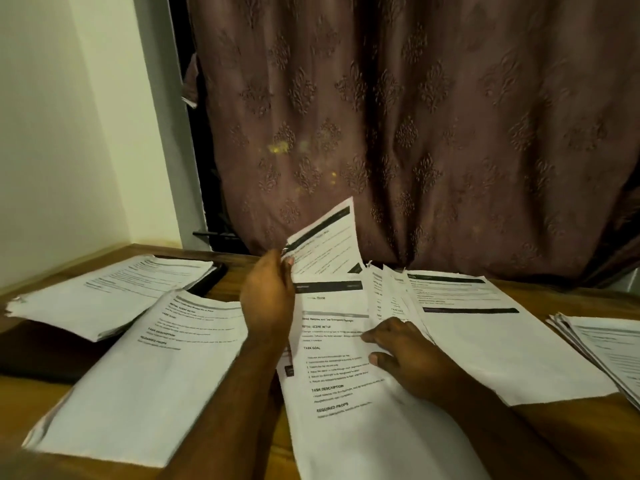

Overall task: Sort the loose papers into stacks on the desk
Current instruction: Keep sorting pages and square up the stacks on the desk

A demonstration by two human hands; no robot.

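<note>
Printed white papers lie in several stacks on a wooden desk [239,271]. My left hand [268,294] pinches the lower left corner of a raised sheet [323,242], which tilts up toward the curtain. Under it lies a central sheet [346,410] with printed headings. My right hand [401,355] rests on the right part of that central sheet, fingers spread flat, thumb at the sheet's middle. To the right is a fanned pile [485,334]. A stack [149,368] sits at the near left, and another stack [114,292] at the far left.
A further stack [606,344] lies at the right edge of the desk. A brown patterned curtain [415,133] hangs right behind the desk. A pale wall [69,133] closes the left side. A dark flat object [207,282] shows under the far left stack.
</note>
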